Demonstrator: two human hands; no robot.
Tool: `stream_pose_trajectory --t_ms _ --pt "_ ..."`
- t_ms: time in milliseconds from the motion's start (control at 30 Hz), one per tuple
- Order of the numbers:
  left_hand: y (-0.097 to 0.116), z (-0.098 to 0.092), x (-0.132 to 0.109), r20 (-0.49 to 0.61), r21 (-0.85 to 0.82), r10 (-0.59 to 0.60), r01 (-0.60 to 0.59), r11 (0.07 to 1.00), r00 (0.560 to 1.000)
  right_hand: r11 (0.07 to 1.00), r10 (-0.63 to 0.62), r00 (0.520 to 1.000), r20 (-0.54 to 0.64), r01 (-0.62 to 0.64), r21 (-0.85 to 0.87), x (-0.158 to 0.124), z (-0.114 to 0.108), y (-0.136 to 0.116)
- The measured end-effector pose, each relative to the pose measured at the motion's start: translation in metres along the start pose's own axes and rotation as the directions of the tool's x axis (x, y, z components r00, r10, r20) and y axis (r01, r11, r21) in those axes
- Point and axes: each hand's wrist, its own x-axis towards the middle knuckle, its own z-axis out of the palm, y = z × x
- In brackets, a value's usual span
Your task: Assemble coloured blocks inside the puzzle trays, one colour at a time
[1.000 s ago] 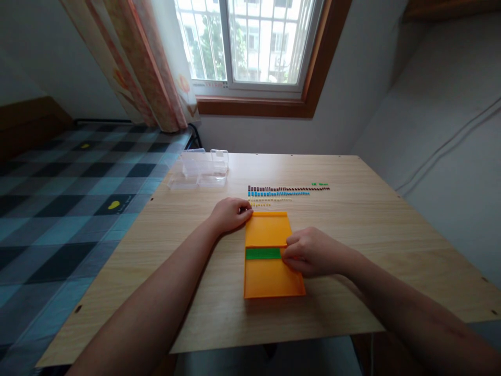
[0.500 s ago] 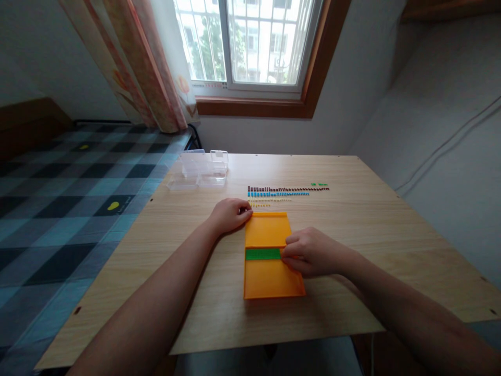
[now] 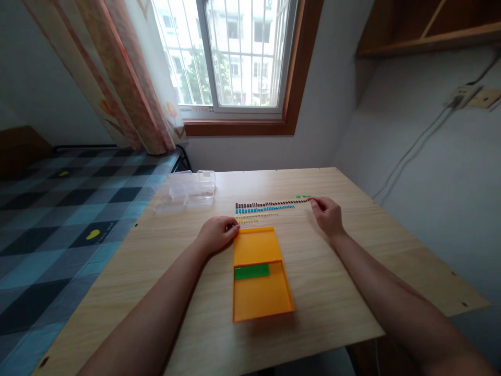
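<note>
An open orange plastic case (image 3: pixel 263 302) lies on the table, its two halves spread flat. In its nearer half, along the hinge, sits a block of green pieces (image 3: pixel 251 271). My left hand (image 3: pixel 217 233) rests at the far left corner of the case, fingers curled and gripping that corner. My right hand (image 3: pixel 327 215) is reaching to the right end of a row of small dark brown pieces (image 3: pixel 270 203), close to a few loose green pieces (image 3: pixel 303 197). Its fingertips are pinched together; whatever is between them is too small to make out.
Below the brown row run a row of blue pieces (image 3: pixel 264 209) and shorter yellowish rows (image 3: pixel 248 221). Clear plastic boxes (image 3: pixel 188 190) stand at the table's back left. A bed with a checked cover (image 3: pixel 109 198) is on the left.
My right hand has left the green block in the case and moved forward and right to the small pieces. My left hand stays at the case corner. The view has tilted up and turned right.
</note>
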Motion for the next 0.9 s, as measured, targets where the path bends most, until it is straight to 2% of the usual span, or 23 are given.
stream_pose_trajectory --t_ms 67,167,433,667,900 --pt "0.000 0.000 0.000 -0.017 0.010 0.002 -0.001 1.000 1.000 0.996 0.064 0.997 -0.039 -0.066 -0.058 0.005 0.009 0.017" --pt "0.000 -0.001 0.000 -0.030 0.017 0.004 -0.003 1.000 1.000 0.983 0.118 0.990 -0.078 -0.128 -0.134 0.012 0.019 0.030" --pt "0.001 -0.002 0.000 -0.023 0.007 -0.012 0.012 1.000 1.000 0.963 0.170 0.985 -0.038 -0.174 -0.207 0.039 0.040 0.041" --pt "-0.001 0.001 0.000 -0.057 -0.031 -0.027 0.025 0.999 0.998 0.910 0.339 0.931 -0.133 -0.361 -0.205 0.063 0.053 0.049" --pt "0.001 -0.001 0.000 -0.043 -0.043 -0.039 0.037 0.998 0.998 0.957 0.220 0.975 0.007 -0.215 -0.195 0.059 0.056 0.049"
